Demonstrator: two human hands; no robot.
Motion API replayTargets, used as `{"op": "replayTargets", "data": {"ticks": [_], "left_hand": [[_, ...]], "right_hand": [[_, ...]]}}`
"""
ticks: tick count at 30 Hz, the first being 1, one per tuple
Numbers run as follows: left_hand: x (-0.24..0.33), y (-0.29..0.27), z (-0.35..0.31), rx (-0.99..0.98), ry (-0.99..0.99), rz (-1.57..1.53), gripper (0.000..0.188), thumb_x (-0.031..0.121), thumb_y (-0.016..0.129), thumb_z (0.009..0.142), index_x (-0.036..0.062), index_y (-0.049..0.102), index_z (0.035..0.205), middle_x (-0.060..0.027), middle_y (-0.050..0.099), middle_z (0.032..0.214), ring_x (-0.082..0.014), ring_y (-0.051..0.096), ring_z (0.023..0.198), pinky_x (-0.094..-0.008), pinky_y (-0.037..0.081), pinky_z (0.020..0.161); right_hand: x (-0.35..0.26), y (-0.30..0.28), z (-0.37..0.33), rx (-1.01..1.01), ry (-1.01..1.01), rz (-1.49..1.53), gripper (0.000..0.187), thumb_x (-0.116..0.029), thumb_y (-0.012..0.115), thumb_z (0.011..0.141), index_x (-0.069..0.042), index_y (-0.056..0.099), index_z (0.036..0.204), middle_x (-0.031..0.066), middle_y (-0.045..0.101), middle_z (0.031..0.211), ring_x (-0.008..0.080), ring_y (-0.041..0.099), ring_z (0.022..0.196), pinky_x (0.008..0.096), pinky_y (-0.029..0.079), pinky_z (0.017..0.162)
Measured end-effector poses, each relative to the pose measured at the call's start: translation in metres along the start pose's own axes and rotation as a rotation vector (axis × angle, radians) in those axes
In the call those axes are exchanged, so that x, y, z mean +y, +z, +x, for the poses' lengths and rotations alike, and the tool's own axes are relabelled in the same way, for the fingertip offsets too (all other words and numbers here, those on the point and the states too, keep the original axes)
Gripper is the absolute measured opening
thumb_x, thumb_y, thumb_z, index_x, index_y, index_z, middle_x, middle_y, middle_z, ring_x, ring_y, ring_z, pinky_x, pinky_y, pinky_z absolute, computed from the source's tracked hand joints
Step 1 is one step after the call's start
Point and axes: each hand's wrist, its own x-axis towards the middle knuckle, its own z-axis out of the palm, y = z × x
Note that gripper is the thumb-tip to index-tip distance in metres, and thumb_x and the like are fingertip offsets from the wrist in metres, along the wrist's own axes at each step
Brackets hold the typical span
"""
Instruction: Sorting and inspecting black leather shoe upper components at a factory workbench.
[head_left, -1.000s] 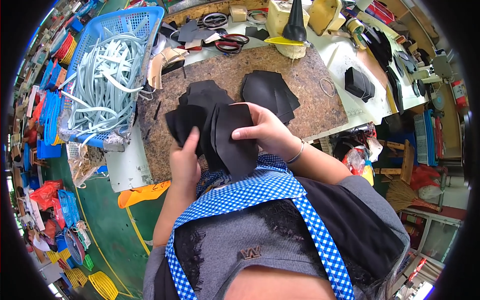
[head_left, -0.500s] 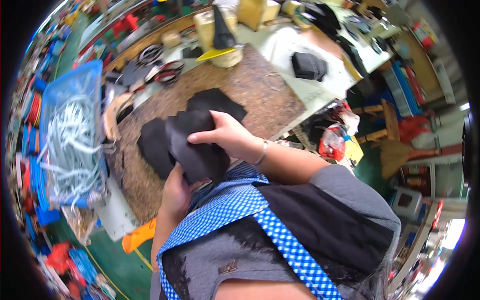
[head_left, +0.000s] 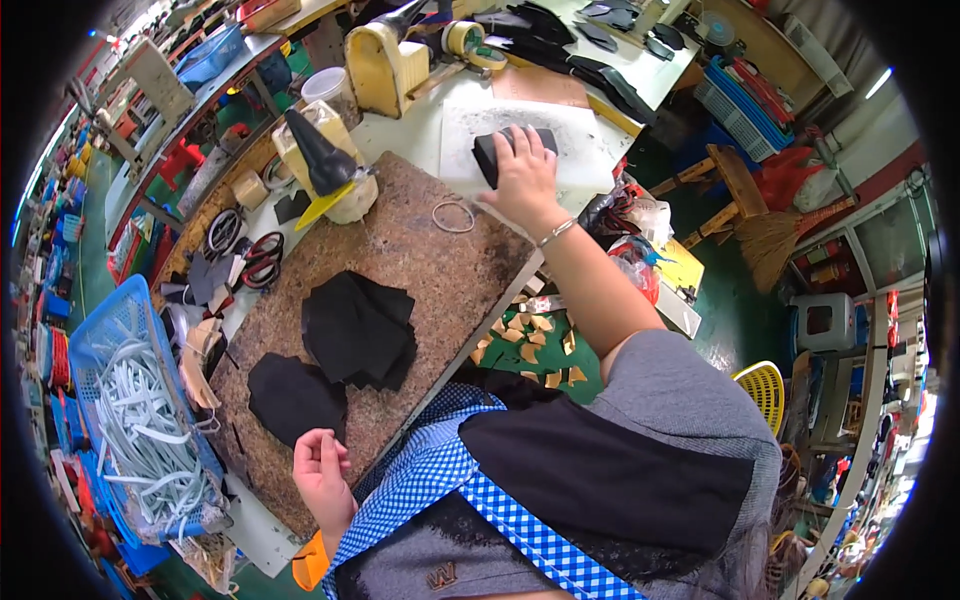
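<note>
My right hand point(head_left: 526, 182) reaches to the far side of the table, fingers spread over a small stack of black pieces point(head_left: 486, 158) on a white board point(head_left: 456, 130). Its palm covers part of that stack. Low at the near edge is my left hand point(head_left: 322, 478), fingers loosely bent and apart, nothing seen in them. Just beyond it lies a rounded pile of black pieces point(head_left: 290, 398). A larger, fanned pile of black flat pieces point(head_left: 358, 325) sits beside that one on the brown speckled work board point(head_left: 440, 265).
A blue basket point(head_left: 105, 320) of pale strips stands left. Scissors point(head_left: 263, 262), a tub with a black cone point(head_left: 318, 155) and a tape roll point(head_left: 463, 38) line the back. A thin ring point(head_left: 453, 216) lies on the brown board. Tan scraps point(head_left: 530, 335) litter the green floor.
Both hands have let go of the black pieces they held together; these now lie on the brown board. My right hand has moved far right onto the other stack, my left slightly down and left.
</note>
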Motion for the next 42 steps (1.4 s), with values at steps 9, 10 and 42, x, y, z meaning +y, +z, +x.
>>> {"op": "replayTargets", "data": {"ticks": [9,10,42], "left_hand": [[0.022,0.016,0.011,-0.171,-0.07,-0.306,0.028,0.029,0.05,0.096,0.0041,0.054,0.107,-0.0053,0.06,0.091,-0.0106,0.056,0.078,-0.0214,0.045,0.071],[0.028,0.022,0.013,-0.204,-0.071,-0.375,0.036,0.034,0.049,0.096,0.0034,0.052,0.114,-0.0084,0.061,0.101,-0.0143,0.059,0.088,-0.0251,0.048,0.079],[0.022,-0.051,-0.045,0.122,0.265,0.562,0.08,0.019,0.081,0.066,-0.001,0.037,0.129,-0.0208,0.061,0.104,-0.0354,0.063,0.093,-0.0379,0.05,0.08]], "right_hand": [[-0.021,-0.049,-0.007,0.314,-0.497,0.625,0.051,-0.001,0.068,0.063,-0.011,0.059,0.113,0.0106,0.06,0.117,0.0285,0.056,0.11,0.0433,0.042,0.094],[-0.047,-0.064,-0.02,0.316,-0.628,0.542,0.044,-0.009,0.063,0.065,-0.011,0.061,0.109,0.0094,0.059,0.116,0.0283,0.055,0.11,0.0436,0.04,0.097],[-0.239,-0.096,-0.132,-0.503,-0.953,1.207,0.022,0.004,0.067,0.075,0.0,0.051,0.09,0.0121,0.055,0.091,0.0259,0.058,0.08,0.0331,0.048,0.069]]}}
